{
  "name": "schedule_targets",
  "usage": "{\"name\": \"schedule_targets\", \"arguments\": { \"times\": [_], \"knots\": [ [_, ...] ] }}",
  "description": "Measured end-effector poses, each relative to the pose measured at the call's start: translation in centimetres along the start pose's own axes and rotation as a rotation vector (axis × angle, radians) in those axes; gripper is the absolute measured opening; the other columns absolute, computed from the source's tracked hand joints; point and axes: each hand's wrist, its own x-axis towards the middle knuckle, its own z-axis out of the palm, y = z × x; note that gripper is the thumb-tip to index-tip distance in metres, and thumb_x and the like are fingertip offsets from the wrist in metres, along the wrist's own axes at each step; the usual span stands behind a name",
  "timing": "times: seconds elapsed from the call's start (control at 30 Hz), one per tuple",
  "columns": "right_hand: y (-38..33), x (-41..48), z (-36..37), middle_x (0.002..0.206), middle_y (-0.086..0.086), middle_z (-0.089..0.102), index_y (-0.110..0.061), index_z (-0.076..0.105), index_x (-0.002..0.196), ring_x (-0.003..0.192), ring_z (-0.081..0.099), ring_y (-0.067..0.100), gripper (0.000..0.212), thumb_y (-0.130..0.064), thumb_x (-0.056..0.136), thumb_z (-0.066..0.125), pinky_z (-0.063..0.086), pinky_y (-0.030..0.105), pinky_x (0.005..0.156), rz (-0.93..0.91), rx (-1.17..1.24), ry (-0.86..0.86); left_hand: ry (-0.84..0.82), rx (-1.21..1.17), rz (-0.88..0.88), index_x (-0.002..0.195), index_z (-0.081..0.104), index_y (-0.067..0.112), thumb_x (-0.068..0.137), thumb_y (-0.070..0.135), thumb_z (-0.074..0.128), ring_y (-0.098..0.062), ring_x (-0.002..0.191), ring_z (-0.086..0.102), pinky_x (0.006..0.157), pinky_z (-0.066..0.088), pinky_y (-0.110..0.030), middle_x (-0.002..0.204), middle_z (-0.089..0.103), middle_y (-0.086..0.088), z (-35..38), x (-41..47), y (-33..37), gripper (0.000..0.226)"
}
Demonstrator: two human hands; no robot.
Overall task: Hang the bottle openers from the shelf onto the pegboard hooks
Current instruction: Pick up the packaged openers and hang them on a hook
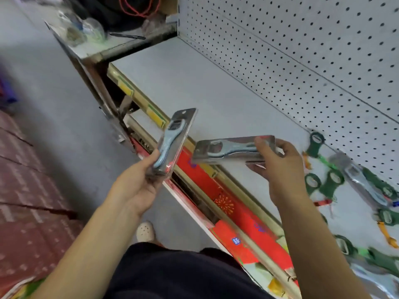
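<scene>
My left hand (142,180) grips the lower end of a packaged blue bottle opener (174,139), held upright over the shelf's front edge. My right hand (278,167) pinches the right end of a second packaged blue bottle opener (226,149), held flat and level above the shelf (205,87). Another packaged opener (362,182) lies on the shelf at the right among several green openers (330,180). The white pegboard (313,50) rises behind the shelf; no hooks show on it.
A red and gold price strip (216,186) runs along the shelf's front edge. At the far left end sits a lower stand with clear bags (84,29). The grey floor (43,83) and a red mat (26,190) lie to the left.
</scene>
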Motion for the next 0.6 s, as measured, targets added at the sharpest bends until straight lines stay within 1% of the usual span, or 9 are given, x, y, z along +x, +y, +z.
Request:
{"name": "schedule_targets", "arguments": {
  "times": [0.07,0.1,0.17,0.2,0.27,0.33,0.4,0.5,0.6],
  "knots": [
    [0.8,-0.6,4.0,0.109,0.014,0.068,-0.009,0.059,0.119,0.079,0.075,0.017,0.035,-0.015,0.089,0.075,0.063,0.040,0.077,0.100,0.095,-0.041,-0.006,0.034,0.029,0.109,0.072,0.007,0.095,0.012,0.066,-0.006,0.059,0.071,0.054,0.058,-0.018,0.084,0.076,-0.001,-2.0,1.1,3.4,0.016],
    [1.1,-0.9,6.0,0.108,0.010,0.067,-0.010,0.057,0.121,0.076,0.074,0.013,0.036,-0.011,0.089,0.073,0.063,0.042,0.079,0.154,0.145,-0.060,0.000,0.049,0.045,0.116,0.069,0.005,0.093,0.011,0.067,-0.007,0.061,0.072,0.057,0.060,-0.020,0.091,0.075,-0.003,-3.0,1.9,5.1,0.024],
    [1.6,-1.4,9.8,0.110,0.009,0.064,-0.008,0.056,0.124,0.084,0.073,0.016,0.035,-0.007,0.090,0.069,0.062,0.039,0.076,0.258,0.278,-0.108,0.005,0.063,0.067,0.134,0.058,0.004,0.089,0.010,0.071,-0.009,0.065,0.073,0.058,0.060,-0.021,0.099,0.073,-0.005,-4.8,3.0,8.1,0.047],
    [1.9,-1.5,12.0,0.110,0.011,0.065,-0.007,0.058,0.120,0.089,0.072,0.021,0.031,-0.005,0.091,0.067,0.062,0.035,0.073,0.318,0.349,-0.137,-0.010,0.076,0.062,0.139,0.055,0.006,0.088,0.009,0.072,-0.009,0.066,0.074,0.056,0.059,-0.021,0.099,0.074,-0.004,-5.7,3.7,9.9,0.053],
    [1.7,-2.1,13.9,0.100,0.010,0.072,-0.006,0.064,0.105,0.089,0.073,0.024,0.013,-0.004,0.092,0.063,0.062,0.030,0.069,0.431,0.471,-0.224,-0.077,0.115,0.043,0.132,0.060,0.010,0.090,0.007,0.068,-0.009,0.064,0.074,0.052,0.056,-0.018,0.093,0.077,-0.002,-6.3,4.0,11.6,0.042],
    [1.1,-2.7,16.0,0.094,0.009,0.076,-0.007,0.066,0.096,0.085,0.074,0.023,0.008,-0.006,0.088,0.064,0.063,0.029,0.070,0.510,0.546,-0.292,-0.190,0.174,0.022,0.119,0.068,0.010,0.092,0.007,0.064,-0.009,0.065,0.074,0.053,0.056,-0.017,0.087,0.078,-0.002,-6.3,4.1,13.9,0.028],
    [0.2,-3.2,17.5,0.099,0.011,0.076,-0.008,0.068,0.097,0.086,0.074,0.022,0.015,-0.009,0.082,0.068,0.063,0.028,0.069,0.508,0.579,-0.329,-0.298,0.220,0.024,0.117,0.069,0.009,0.086,0.010,0.065,-0.011,0.071,0.076,0.058,0.058,-0.019,0.091,0.079,-0.003,-5.7,4.5,15.9,0.031],
    [-1.1,-2.8,18.9,0.096,0.009,0.076,-0.011,0.071,0.089,0.085,0.073,0.022,0.008,-0.010,0.082,0.068,0.061,0.027,0.063,0.416,0.571,-0.335,-0.384,0.270,0.059,0.121,0.068,0.007,0.083,0.014,0.066,-0.017,0.080,0.077,0.063,0.060,-0.023,0.099,0.078,-0.007,-4.2,5.9,18.4,0.038],
    [-2.5,-1.4,20.0,0.097,0.006,0.074,-0.012,0.065,0.098,0.087,0.072,0.021,0.018,-0.015,0.081,0.070,0.062,0.030,0.068,0.291,0.500,-0.370,-0.412,0.252,0.096,0.123,0.067,0.012,0.087,0.018,0.067,-0.020,0.083,0.075,0.058,0.061,-0.028,0.105,0.076,-0.007,-1.9,7.6,20.1,0.037]
  ]
}}
